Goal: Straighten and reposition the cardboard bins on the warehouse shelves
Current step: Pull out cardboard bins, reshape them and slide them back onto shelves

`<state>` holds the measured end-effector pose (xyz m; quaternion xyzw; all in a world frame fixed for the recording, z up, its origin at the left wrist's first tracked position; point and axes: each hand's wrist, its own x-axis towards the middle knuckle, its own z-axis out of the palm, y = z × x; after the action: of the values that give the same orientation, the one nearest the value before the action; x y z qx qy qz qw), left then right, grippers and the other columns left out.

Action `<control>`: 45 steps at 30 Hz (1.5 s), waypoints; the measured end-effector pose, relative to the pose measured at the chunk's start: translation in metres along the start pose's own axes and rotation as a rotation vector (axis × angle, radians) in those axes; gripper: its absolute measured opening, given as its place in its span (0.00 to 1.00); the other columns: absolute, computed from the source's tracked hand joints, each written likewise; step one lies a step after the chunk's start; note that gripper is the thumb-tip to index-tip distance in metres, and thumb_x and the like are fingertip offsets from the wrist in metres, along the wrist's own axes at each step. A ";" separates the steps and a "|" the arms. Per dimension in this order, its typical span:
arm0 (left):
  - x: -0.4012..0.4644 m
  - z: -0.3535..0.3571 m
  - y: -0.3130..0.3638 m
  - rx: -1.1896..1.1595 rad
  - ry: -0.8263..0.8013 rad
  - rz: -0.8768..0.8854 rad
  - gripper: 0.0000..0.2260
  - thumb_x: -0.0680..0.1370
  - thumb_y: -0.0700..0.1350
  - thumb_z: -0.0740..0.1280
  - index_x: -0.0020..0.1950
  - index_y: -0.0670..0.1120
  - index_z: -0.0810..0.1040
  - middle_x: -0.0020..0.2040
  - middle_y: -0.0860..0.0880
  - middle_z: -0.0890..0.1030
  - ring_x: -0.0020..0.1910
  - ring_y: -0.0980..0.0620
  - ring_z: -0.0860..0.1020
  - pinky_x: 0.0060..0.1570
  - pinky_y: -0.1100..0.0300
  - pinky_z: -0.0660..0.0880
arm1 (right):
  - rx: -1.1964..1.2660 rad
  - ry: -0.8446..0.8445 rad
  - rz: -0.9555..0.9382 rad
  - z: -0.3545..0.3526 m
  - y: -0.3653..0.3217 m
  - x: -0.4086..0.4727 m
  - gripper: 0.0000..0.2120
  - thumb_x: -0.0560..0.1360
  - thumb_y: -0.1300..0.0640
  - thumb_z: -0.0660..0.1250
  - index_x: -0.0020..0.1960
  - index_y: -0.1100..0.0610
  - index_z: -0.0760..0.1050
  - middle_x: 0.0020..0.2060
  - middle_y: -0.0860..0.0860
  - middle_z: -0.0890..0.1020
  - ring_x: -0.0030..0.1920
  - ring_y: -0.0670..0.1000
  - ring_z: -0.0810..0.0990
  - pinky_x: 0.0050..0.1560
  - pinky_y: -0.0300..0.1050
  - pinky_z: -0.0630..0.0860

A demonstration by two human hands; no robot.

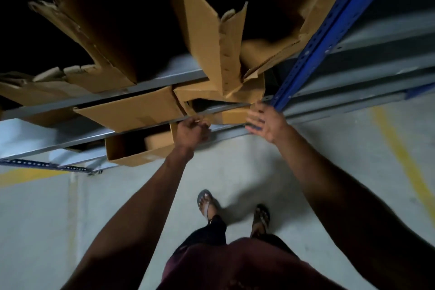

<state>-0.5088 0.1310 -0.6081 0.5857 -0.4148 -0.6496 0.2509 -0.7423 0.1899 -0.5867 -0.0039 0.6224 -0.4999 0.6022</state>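
While both arms reach to the shelves, left hand (191, 132) curls round the front flap of a cardboard bin (226, 110), right hand (266, 122) spread flat against that bin's right side, just left of blue upright (313, 49)

single head-worn wide-angle view, looking steeply down and forward, close to both outstretched arms, shelves (150, 87) with cardboard bins (131, 110) across the upper frame, floor (329, 172) and feet (207, 205) below, edges bent by the lens
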 end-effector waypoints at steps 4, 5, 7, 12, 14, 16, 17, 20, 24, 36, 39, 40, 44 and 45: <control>0.029 0.003 -0.009 -0.181 -0.096 -0.197 0.10 0.84 0.34 0.64 0.59 0.45 0.81 0.56 0.43 0.85 0.54 0.39 0.85 0.53 0.45 0.83 | 0.434 0.026 0.126 0.015 0.006 0.034 0.31 0.84 0.40 0.60 0.79 0.58 0.63 0.73 0.58 0.74 0.73 0.61 0.72 0.65 0.63 0.74; 0.035 0.000 -0.013 -0.239 -0.107 -0.253 0.11 0.84 0.34 0.63 0.61 0.47 0.80 0.59 0.45 0.85 0.55 0.41 0.86 0.53 0.45 0.84 | 0.547 0.038 0.139 0.016 0.012 0.040 0.34 0.82 0.37 0.60 0.77 0.60 0.64 0.73 0.59 0.74 0.74 0.62 0.71 0.68 0.64 0.72; 0.046 -0.006 -0.018 -0.359 -0.094 -0.337 0.15 0.84 0.32 0.60 0.65 0.47 0.77 0.64 0.48 0.83 0.54 0.45 0.85 0.48 0.49 0.84 | 0.735 0.028 0.123 0.020 0.019 0.049 0.38 0.79 0.32 0.62 0.73 0.63 0.67 0.73 0.59 0.75 0.75 0.62 0.70 0.74 0.65 0.67; 0.064 -0.015 -0.024 -0.476 -0.067 -0.396 0.19 0.83 0.32 0.55 0.67 0.47 0.76 0.66 0.50 0.81 0.62 0.43 0.82 0.50 0.49 0.84 | 0.900 -0.010 0.018 0.041 0.021 0.065 0.30 0.79 0.41 0.69 0.72 0.60 0.69 0.74 0.57 0.72 0.76 0.59 0.69 0.73 0.68 0.67; 0.068 -0.016 -0.023 -0.519 -0.098 -0.370 0.23 0.81 0.31 0.54 0.71 0.46 0.75 0.70 0.50 0.81 0.69 0.42 0.79 0.55 0.47 0.83 | 0.902 -0.024 -0.039 0.045 0.025 0.067 0.26 0.80 0.44 0.69 0.70 0.59 0.71 0.72 0.57 0.73 0.74 0.59 0.72 0.70 0.66 0.71; 0.067 -0.015 -0.022 -0.566 -0.107 -0.351 0.24 0.80 0.33 0.53 0.73 0.45 0.74 0.72 0.49 0.80 0.70 0.41 0.79 0.59 0.46 0.82 | 0.854 -0.007 -0.049 0.042 0.034 0.066 0.22 0.80 0.45 0.69 0.68 0.58 0.74 0.71 0.56 0.76 0.66 0.58 0.77 0.68 0.61 0.74; 0.066 -0.015 -0.022 -0.588 -0.108 -0.348 0.24 0.80 0.35 0.54 0.73 0.45 0.75 0.72 0.48 0.80 0.70 0.41 0.80 0.62 0.45 0.81 | 0.832 0.001 -0.044 0.039 0.039 0.064 0.23 0.80 0.45 0.69 0.69 0.58 0.75 0.69 0.56 0.78 0.64 0.58 0.79 0.66 0.59 0.75; 0.050 -0.010 -0.027 -0.656 -0.103 -0.349 0.20 0.80 0.40 0.56 0.70 0.44 0.77 0.72 0.45 0.81 0.66 0.38 0.82 0.64 0.42 0.80 | 0.765 0.002 -0.046 0.023 0.055 0.054 0.28 0.79 0.43 0.70 0.73 0.56 0.73 0.63 0.55 0.83 0.64 0.57 0.81 0.60 0.56 0.79; 0.017 0.002 -0.042 -0.727 -0.175 -0.313 0.15 0.80 0.51 0.63 0.63 0.45 0.79 0.67 0.44 0.83 0.69 0.37 0.80 0.65 0.39 0.78 | 0.721 -0.002 -0.029 -0.003 0.077 0.028 0.30 0.77 0.42 0.71 0.74 0.56 0.73 0.62 0.55 0.84 0.64 0.57 0.81 0.57 0.56 0.80; -0.113 0.058 -0.097 -0.954 0.187 -0.225 0.34 0.70 0.62 0.81 0.71 0.48 0.80 0.67 0.42 0.80 0.66 0.39 0.81 0.63 0.41 0.80 | 0.511 -0.128 0.170 -0.102 0.136 -0.088 0.47 0.65 0.22 0.70 0.74 0.51 0.73 0.68 0.57 0.78 0.67 0.58 0.78 0.65 0.61 0.75; -0.154 0.063 -0.114 -0.996 0.309 -0.208 0.31 0.73 0.54 0.81 0.73 0.47 0.77 0.64 0.41 0.82 0.64 0.38 0.82 0.62 0.40 0.82 | 0.386 -0.183 0.272 -0.128 0.155 -0.120 0.52 0.61 0.21 0.72 0.75 0.50 0.71 0.68 0.57 0.79 0.67 0.59 0.79 0.63 0.61 0.77; -0.168 0.064 -0.117 -0.990 0.342 -0.219 0.28 0.74 0.50 0.80 0.72 0.47 0.77 0.65 0.41 0.82 0.63 0.39 0.82 0.62 0.40 0.81 | 0.363 -0.209 0.305 -0.137 0.163 -0.131 0.50 0.62 0.22 0.72 0.75 0.50 0.71 0.67 0.57 0.80 0.67 0.59 0.80 0.63 0.61 0.77; -0.226 0.063 -0.128 -0.981 0.390 -0.207 0.21 0.75 0.41 0.77 0.66 0.48 0.77 0.67 0.40 0.81 0.65 0.40 0.81 0.67 0.39 0.79 | 0.346 -0.291 0.390 -0.165 0.184 -0.170 0.44 0.67 0.27 0.73 0.74 0.53 0.73 0.65 0.54 0.83 0.66 0.58 0.81 0.69 0.59 0.72; -0.240 0.062 -0.129 -0.984 0.389 -0.196 0.20 0.75 0.40 0.77 0.65 0.49 0.77 0.66 0.40 0.81 0.65 0.40 0.81 0.66 0.38 0.79 | 0.336 -0.304 0.396 -0.170 0.188 -0.179 0.44 0.68 0.27 0.73 0.74 0.55 0.73 0.65 0.54 0.83 0.66 0.58 0.82 0.70 0.59 0.71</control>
<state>-0.5038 0.4092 -0.5849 0.5442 0.0494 -0.6671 0.5063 -0.7090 0.4974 -0.6094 0.1425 0.4224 -0.4627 0.7663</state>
